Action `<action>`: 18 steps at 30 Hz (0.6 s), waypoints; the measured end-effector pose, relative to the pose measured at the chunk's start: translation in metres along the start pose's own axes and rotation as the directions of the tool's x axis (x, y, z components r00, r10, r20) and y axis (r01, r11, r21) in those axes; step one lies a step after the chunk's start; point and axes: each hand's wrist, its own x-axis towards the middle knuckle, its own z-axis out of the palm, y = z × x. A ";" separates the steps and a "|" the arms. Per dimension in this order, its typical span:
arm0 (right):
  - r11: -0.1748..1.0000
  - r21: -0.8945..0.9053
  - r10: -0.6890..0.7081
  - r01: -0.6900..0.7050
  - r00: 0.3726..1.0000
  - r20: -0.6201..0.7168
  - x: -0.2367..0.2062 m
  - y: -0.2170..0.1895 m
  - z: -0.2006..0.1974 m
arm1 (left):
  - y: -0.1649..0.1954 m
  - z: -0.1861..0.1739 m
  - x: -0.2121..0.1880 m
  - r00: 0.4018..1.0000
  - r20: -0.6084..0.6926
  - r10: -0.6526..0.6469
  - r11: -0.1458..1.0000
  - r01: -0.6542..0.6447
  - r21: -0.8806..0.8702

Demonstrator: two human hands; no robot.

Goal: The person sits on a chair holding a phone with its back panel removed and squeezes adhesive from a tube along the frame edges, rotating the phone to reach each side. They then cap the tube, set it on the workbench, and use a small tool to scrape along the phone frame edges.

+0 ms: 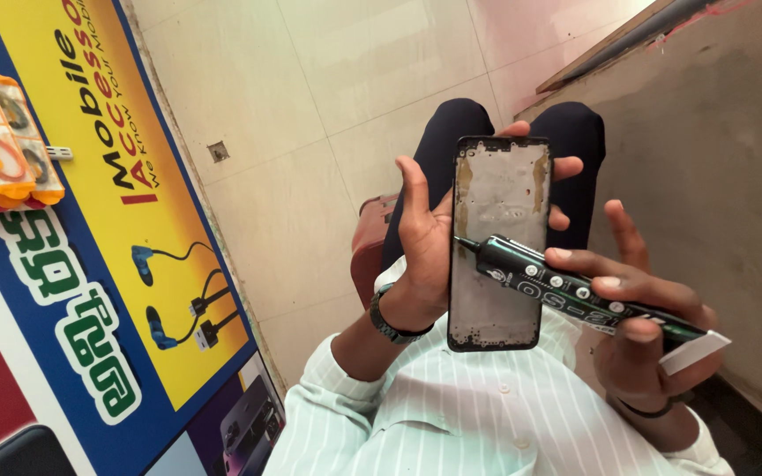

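Observation:
My left hand (423, 236) holds a black phone frame (497, 242) upright, its grey inner side with glue residue facing me; thumb on its left edge, fingers behind. My right hand (641, 304) grips a black glue tube (575, 286) with a flattened white end. The tube's thin nozzle touches the frame's left inner edge, about halfway down. A dark watch sits on my left wrist, a dark band on my right. I wear a white striped shirt and dark trousers.
A yellow and blue printed banner (90, 247) with pictures of earphones and cables fills the left. Orange packs (2, 145) of accessories hang at the upper left. Pale floor tiles (310, 115) lie below; a brown wall panel (707, 150) stands at right.

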 end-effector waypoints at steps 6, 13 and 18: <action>0.995 0.081 -0.044 0.051 0.995 -0.087 -0.008 0.017 0.006 | 0.001 0.001 -0.005 0.998 0.058 0.003 0.997 0.002 -0.072; 0.993 0.105 -0.038 0.051 0.992 -0.120 -0.016 0.018 0.017 | 0.005 0.001 -0.016 0.999 0.044 -0.001 0.994 0.006 -0.106; 0.994 0.109 -0.014 0.024 0.995 -0.098 -0.021 0.019 0.018 | 0.003 -0.004 -0.021 0.998 0.055 0.000 0.992 0.007 -0.125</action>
